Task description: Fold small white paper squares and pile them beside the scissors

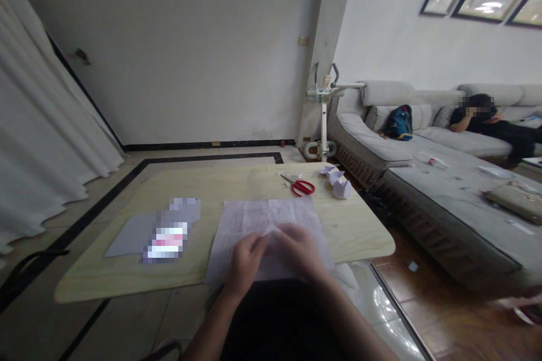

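A small folded paper (270, 229) sat over the middle of the printed sheet (243, 217), which served as the centre of the layout on the pale wooden table (364, 237). The left hand (244, 262) came in over the near left part of the sheet and the right hand (301, 248) over its near right part. The folded paper lay directly between their fingertips, ahead of both palms, and neither hand was clearly nearer. A pale point of it showed pointing toward the sheet's far edge; fingers covered the remainder, so its long axis could not be told. Both hands looked closed in a pinch on this paper, though the right was blurred. Just beyond the sheet's far right edge lay red-handled scissors (302, 187), and farther right of the sheet stood some folded paper pieces (341, 187). Left of the sheet, a plain sheet (127, 234) lay partly under a pixelated item (169, 240). Rows of print crossed the printed sheet, too blurred to read; no brand or label could be made out.
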Motion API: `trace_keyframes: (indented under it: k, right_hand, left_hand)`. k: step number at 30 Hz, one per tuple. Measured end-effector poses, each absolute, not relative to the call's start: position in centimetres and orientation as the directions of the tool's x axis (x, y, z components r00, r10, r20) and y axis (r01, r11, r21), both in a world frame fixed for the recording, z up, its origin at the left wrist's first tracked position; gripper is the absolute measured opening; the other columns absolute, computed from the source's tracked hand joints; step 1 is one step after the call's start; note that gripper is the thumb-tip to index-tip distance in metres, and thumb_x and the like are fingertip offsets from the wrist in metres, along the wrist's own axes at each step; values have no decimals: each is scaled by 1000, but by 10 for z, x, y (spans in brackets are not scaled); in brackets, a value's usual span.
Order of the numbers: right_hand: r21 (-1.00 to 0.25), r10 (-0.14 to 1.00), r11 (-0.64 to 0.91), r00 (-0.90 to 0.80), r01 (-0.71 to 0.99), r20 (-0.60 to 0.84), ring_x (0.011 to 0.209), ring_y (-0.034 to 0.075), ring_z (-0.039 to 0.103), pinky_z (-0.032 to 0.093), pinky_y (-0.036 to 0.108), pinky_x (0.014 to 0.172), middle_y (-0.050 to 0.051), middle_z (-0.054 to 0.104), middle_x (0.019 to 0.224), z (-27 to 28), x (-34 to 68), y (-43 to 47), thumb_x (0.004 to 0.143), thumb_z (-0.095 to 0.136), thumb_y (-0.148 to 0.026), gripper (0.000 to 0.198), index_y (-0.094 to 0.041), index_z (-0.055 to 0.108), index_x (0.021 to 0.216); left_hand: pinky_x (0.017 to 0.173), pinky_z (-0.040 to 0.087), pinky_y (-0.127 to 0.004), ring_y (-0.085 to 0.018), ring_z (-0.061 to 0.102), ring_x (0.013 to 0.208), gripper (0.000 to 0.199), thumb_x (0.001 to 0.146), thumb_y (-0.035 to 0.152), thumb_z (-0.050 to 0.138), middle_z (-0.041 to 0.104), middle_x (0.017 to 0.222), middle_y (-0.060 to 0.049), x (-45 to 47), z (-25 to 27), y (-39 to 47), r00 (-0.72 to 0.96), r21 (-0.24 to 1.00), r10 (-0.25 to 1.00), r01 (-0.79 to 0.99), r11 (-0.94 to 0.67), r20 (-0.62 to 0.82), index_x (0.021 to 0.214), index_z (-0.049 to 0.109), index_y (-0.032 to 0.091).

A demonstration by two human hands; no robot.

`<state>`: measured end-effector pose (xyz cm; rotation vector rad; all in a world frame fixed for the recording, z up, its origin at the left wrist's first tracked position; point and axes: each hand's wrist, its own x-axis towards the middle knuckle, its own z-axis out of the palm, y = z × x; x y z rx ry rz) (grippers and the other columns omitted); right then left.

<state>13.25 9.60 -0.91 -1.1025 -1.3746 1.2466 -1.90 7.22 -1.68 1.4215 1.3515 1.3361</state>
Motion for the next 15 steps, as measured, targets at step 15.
trace_keyframes:
  k: [15]
  right_hand:
    - [-978, 982, 181, -66, 102, 174, 66, 19, 65, 51, 28, 61, 1, 71, 71, -25, 131, 94, 75, 69, -25, 18, -20, 73, 91]
  left_hand:
    - [63, 52, -27, -19, 67, 65, 25, 89, 34, 52, 70, 67, -1, -22, -16, 74, -146, 988, 978, 63, -140, 148, 80, 68, 16]
